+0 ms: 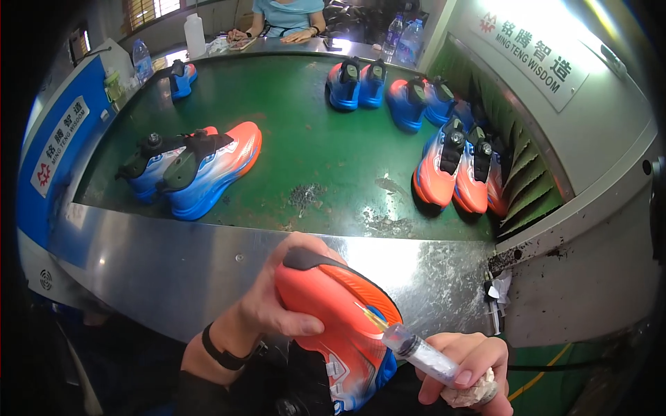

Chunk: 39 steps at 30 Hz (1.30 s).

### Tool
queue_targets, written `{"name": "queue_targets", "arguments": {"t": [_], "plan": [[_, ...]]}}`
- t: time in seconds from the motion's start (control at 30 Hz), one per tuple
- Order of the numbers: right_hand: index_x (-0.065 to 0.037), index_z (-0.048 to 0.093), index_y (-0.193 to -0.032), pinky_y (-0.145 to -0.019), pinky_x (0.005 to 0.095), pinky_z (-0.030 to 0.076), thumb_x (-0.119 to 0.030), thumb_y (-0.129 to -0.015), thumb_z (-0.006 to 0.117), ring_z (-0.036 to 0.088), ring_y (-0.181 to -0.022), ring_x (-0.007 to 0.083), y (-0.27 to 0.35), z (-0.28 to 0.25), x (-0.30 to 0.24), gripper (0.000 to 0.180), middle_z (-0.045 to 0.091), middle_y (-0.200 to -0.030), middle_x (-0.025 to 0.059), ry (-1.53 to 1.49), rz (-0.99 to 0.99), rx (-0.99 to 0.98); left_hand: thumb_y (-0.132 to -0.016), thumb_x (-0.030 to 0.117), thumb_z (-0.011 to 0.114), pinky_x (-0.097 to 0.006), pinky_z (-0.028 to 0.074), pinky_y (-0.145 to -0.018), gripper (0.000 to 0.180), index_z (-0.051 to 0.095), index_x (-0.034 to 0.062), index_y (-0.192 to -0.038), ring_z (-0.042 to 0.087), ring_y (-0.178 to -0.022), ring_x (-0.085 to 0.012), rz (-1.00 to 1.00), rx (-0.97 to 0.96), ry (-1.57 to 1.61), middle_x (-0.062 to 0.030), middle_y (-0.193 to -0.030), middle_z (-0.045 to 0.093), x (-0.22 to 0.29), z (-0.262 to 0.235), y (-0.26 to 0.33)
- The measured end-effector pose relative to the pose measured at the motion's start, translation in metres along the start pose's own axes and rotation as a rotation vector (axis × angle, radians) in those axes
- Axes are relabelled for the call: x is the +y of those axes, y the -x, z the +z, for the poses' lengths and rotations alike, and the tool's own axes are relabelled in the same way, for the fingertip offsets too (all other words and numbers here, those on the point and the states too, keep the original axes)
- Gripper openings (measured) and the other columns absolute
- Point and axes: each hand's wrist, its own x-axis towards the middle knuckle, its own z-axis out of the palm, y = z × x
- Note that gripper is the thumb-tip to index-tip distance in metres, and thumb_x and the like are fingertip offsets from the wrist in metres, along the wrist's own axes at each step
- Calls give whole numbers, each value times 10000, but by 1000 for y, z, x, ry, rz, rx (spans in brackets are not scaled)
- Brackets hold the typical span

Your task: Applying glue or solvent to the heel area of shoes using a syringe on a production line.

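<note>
An orange and blue running shoe (333, 305) is tilted on its side in front of me, its sole edge turned up to the right. My left hand (281, 298) is closed around the toe end, thumb on the upper. In my right hand (475, 364) is a clear syringe (427, 355) with a yellowish needle. The needle tip meets or nearly meets the seam between upper and sole; exact contact I cannot tell. A crumpled whitish wad (475, 392) sits around the syringe's rear end, under my fingers.
A green conveyor belt (298, 159) carries a pair of shoes (215, 170) at left and several more (454, 163) beside the flap-curtained machine opening at right. A metal ledge (173, 260) borders it. Another syringe (494, 308) hangs at right. A person (288, 17) sits across the belt.
</note>
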Motion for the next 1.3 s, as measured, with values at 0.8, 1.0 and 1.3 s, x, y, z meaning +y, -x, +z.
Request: {"name": "queue_targets", "arguments": {"t": [0.8,1.0,1.3], "plan": [[-28,597,-1059,-625,274,416,-376,-783,725,543,-671,144,3,-6,-7,462,629,-756,106,13,94,14,-567,199,853,-423,523,-820,720,400,62,-1109,605,-974,-322,7,26,21,-205,-1020,561,4,5,-5],[-6,626,-1037,-634,291,391,-377,-816,679,553,-704,190,14,-12,-3,434,670,-888,120,19,137,17,-568,216,851,-413,526,-807,738,391,64,-1124,609,-965,-317,0,65,19,-199,-1021,562,3,1,-1],[-65,594,-999,-596,297,370,-521,-807,633,578,-633,202,23,-15,2,496,668,-759,154,61,151,59,-549,294,847,-346,513,-756,772,388,71,-1128,601,-891,-246,-49,170,-34,-174,-1011,561,-2,-4,-1]]}}
